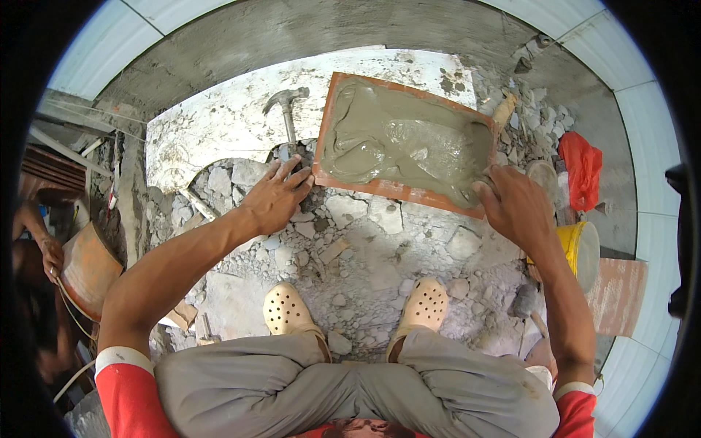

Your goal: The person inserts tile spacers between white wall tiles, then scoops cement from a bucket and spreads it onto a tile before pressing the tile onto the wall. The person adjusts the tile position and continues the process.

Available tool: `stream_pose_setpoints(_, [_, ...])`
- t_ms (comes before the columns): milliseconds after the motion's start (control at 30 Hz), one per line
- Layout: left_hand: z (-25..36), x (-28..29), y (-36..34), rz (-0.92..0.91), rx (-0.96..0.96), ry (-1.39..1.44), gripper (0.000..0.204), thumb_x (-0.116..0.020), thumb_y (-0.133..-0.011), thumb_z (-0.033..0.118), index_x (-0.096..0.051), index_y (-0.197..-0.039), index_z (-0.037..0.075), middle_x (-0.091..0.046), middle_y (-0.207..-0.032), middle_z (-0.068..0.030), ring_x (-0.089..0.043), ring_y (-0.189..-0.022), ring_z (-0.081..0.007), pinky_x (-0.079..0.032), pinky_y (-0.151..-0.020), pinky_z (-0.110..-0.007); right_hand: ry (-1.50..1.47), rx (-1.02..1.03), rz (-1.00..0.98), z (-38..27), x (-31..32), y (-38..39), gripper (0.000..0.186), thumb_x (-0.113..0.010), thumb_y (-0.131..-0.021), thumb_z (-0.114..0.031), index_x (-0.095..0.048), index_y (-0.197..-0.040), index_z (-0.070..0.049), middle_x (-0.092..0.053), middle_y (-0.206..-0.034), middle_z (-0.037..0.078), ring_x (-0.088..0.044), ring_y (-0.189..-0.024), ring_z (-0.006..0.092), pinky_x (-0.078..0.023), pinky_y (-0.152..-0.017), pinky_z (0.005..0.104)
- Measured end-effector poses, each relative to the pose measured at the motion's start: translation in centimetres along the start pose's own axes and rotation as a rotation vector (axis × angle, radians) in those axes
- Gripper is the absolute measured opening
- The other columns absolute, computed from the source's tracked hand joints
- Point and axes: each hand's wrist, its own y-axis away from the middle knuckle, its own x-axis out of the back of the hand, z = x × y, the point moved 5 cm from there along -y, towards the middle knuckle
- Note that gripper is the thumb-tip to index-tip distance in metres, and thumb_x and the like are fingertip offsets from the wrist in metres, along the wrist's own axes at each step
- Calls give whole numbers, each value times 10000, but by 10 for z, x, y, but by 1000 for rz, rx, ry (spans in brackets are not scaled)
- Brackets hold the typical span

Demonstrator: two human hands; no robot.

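A reddish-brown rectangular tile (409, 191) is spread with wet grey mortar (401, 139). It lies slightly tilted across the white board and the rubble. At its near right corner my right hand (515, 204) grips the edge, fingers curled, thumb side against the mortar's rim. My left hand (274, 196) is open at the near left corner, fingers apart, their tips close to or touching the tile's edge. Just beyond those fingertips is a claw hammer (288, 109), head away from me on the white board (219, 117); the end of its handle is by my fingers.
Broken rubble (358, 255) surrounds my cream clogs (288, 310). To the right are a yellow bucket (573, 255) and a red plastic bag (582, 169). Another person's hand (51, 257) rests by an orange-brown container (89, 270) at left. A grey plastered wall (292, 29) curves behind.
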Motion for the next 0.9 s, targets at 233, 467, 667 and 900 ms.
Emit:
stream_pose_setpoints(233, [2,3,-1,61,-13,-44,637,-687,-931,203,-461,-1501,30,-365,-1595,-134,-228,-1536,-369,-244,-1260,-538,29,82,-87,5,-31,8,287,-589,-955,-301,-648,-974,-22,-691,-959,199,-689,-845,400,-544,-746,518])
stream_pose_setpoints(467, [1,1,-1,-21,21,12,634,-622,-954,184,-418,-1534,29,-323,-1635,-136,-148,-1571,-348,-165,-1287,-512,-34,127,-136,26,-30,-5,292,-588,-948,-294,-674,-922,-17,-699,-903,221,-677,-822,426,-535,-751,531])
stream_pose_setpoints(667, [3,1,-3,-28,18,10,649,-628,-960,202,-402,-1544,35,-311,-1644,-140,-144,-1572,-346,-146,-1292,-510,-238,182,-297,49,-49,-27,280,-603,-946,-274,-649,-880,-6,-667,-828,233,-633,-824,456,-494,-754,536])
stream_pose_setpoints(900, [2,2,-1,-20,16,-1,649,-642,-944,185,-421,-1534,32,-321,-1636,-144,-161,-1565,-354,-155,-1290,-518,79,151,-232,44,-39,-25,279,-627,-944,-305,-676,-947,-29,-703,-951,192,-686,-888,401,-537,-792,517])
